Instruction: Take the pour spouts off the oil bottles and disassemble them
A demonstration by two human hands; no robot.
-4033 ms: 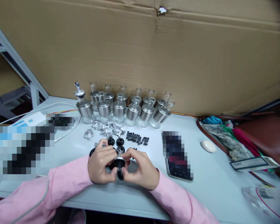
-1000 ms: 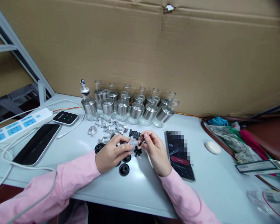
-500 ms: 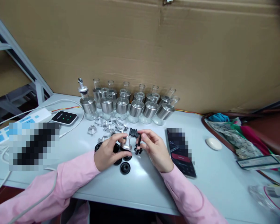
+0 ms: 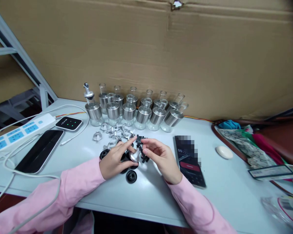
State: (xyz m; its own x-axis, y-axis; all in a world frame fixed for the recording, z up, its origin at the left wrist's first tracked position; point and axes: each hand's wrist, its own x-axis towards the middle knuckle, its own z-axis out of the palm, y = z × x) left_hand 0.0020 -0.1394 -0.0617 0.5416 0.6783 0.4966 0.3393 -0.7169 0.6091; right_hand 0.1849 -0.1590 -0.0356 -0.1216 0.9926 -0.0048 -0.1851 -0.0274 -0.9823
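My left hand (image 4: 116,160) is closed around a silver spout cap (image 4: 134,157), held tilted between fingers and thumb. Just right of it, my right hand (image 4: 165,160) pinches a small black part (image 4: 141,149) close to the tip of the spout. Whether the two touch is hard to tell. Black round stoppers (image 4: 131,176) lie under and in front of my left hand, which partly hides them. Loose silver caps (image 4: 116,132) are heaped behind it. Small black pieces (image 4: 144,139) lie beyond and below my right fingertips.
Several glass bottles with steel sleeves (image 4: 143,114) line the back; the leftmost bottle (image 4: 94,113) has a silver spout on top. A phone (image 4: 189,162) lies at right, near a white oval object (image 4: 224,152). Left are a dark phone (image 4: 40,151), hotspot device (image 4: 68,123) and power strip (image 4: 21,131).
The spout cap has tipped to the right in my left hand. My right hand has brought the black part from upright in its fingertips in toward the spout. The view has shifted slightly.
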